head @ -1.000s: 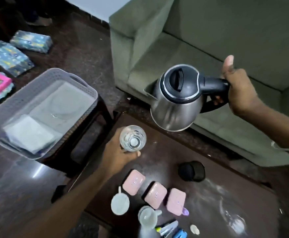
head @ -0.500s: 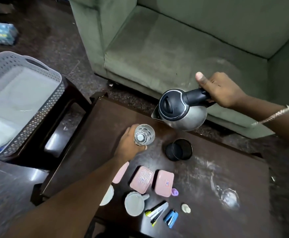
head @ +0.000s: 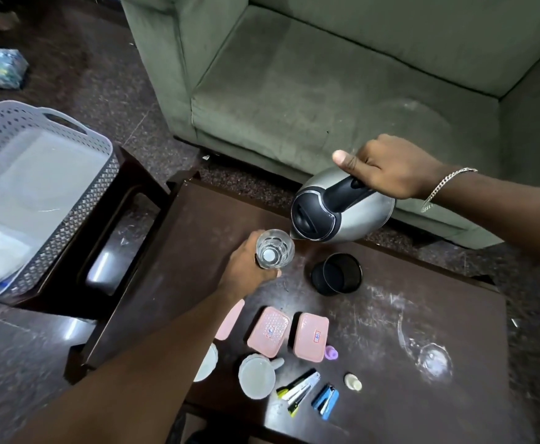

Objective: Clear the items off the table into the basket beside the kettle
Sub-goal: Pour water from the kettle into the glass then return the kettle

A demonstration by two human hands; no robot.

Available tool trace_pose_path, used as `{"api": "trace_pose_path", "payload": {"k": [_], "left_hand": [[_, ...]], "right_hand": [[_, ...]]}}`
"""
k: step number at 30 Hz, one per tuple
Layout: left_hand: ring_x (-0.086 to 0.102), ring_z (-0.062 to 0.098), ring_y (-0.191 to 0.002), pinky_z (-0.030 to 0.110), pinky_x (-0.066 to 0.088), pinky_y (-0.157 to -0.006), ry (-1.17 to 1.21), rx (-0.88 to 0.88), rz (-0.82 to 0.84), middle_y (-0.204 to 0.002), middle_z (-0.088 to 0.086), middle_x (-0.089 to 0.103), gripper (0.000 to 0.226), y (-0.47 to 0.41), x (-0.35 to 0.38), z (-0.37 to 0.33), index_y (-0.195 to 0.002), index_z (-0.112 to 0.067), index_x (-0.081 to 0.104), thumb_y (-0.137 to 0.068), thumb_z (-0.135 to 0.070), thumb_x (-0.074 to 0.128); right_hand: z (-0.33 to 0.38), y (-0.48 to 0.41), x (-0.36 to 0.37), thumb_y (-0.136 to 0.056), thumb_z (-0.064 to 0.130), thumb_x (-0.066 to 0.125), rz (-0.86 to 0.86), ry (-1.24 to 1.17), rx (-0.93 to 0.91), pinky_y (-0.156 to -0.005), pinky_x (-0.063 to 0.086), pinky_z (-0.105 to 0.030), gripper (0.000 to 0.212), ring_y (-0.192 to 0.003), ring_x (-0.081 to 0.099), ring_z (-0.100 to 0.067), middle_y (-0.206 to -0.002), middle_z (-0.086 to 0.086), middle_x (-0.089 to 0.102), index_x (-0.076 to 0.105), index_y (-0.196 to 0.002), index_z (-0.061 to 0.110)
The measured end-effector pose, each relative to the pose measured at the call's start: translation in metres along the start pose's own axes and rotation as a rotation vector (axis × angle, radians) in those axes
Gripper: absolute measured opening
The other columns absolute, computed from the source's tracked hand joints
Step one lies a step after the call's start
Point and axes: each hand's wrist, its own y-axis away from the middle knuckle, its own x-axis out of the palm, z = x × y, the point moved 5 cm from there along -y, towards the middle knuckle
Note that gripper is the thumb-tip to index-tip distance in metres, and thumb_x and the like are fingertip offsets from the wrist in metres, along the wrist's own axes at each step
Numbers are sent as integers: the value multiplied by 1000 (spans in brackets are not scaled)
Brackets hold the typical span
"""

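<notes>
Tilted lower now, kettle [head: 342, 209] (right hand [head: 387, 168] gripping handle) spout meets left hand's [head: 246, 270] clasped glass [head: 274, 249]

Dim, soft indoor light; pale glare on the polished floor [head: 66, 334]; wide-angle bending at edges; slight overall softness.

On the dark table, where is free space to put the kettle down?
Bare patches: far left of the table, beyond the left hand; and between the black cup and wine glass. Crowded around the pink boxes.
</notes>
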Motion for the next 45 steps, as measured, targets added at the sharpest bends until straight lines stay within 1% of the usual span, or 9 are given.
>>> {"api": "trace_pose_path", "payload": {"k": [4, 12, 15, 22, 25, 30, 35, 39, 45], "left_hand": [[69, 3, -102, 32, 58, -93, 18, -10, 5, -109, -18, 72, 83, 1, 0, 1, -129, -46, 51, -57, -31, 89], [69, 5, -101, 27, 57, -89, 4, 0, 13, -108, -18, 72, 80, 3, 3, -2, -127, -46, 50, -59, -32, 89], [68, 4, -102, 26, 56, -88, 1, 3, 16, -108, -18, 72, 79, 3, 4, -2, -127, -45, 50, -59, -33, 89], [67, 4, -101, 17, 50, -83, -28, -8, 28, -107, -23, 70, 80, 2, 4, 1, -126, -51, 46, -58, -38, 87], [67, -1, -100, 11, 46, -79, -31, -17, 30, -107, -24, 70, 81, 2, 4, 1, -125, -53, 46, -57, -42, 86], [59, -19, -98, 8, 46, -77, -40, -21, 25, -103, -36, 66, 76, 2, 3, 2, -116, -61, 44, -56, -44, 86], [60, -16, -101, 7, 44, -80, -37, -19, 37, -105, -32, 67, 82, 1, 5, 3, -125, -53, 44, -55, -46, 87], [64, -1, -100, 5, 41, -78, -49, -14, 38, -108, -26, 68, 83, 0, 6, 4, -125, -50, 44, -55, -47, 87], [64, -3, -101, 4, 40, -77, -51, -13, 42, -109, -25, 68, 82, -1, 5, 5, -126, -50, 44, -57, -44, 88]], "right_hand": [[16, -2, 5, -96, 72, 11, 6, 133, -64, -54, 37, -34, 87, -53, 52, -34, -50, -9, 52, 57, -55, 12], [41, -9, 9, -98, 70, 8, 8, 264, -94, -55, 39, -34, 78, -52, 43, -33, -48, 1, 33, 39, -50, 18], [45, -11, 9, -97, 70, 6, 11, 295, -108, -56, 40, -35, 79, -55, 53, -38, -49, -1, 33, 40, -51, 16], [51, -16, 10, -96, 72, 3, 22, 321, -142, -58, 38, -34, 79, -53, 50, -35, -51, -3, 36, 37, -52, 17], [49, -17, 11, -97, 71, 4, 20, 311, -159, -59, 39, -34, 77, -60, 62, -41, -54, -8, 44, 36, -52, 17], [50, -18, 14, -95, 72, 2, -1, 292, -190, -63, 49, -40, 75, -66, 65, -43, -67, -21, 62, 34, -53, 19], [50, -19, 13, -96, 71, 3, -19, 285, -191, -62, 45, -39, 75, -66, 65, -44, -67, -21, 62, 33, -52, 18], [51, -20, 13, -97, 71, 4, -29, 294, -202, -60, 41, -36, 76, -65, 65, -43, -65, -20, 62, 33, -52, 18], [51, -20, 12, -97, 71, 6, -34, 289, -206, -60, 40, -35, 74, -65, 66, -44, -65, -19, 61, 32, -52, 19]]}}
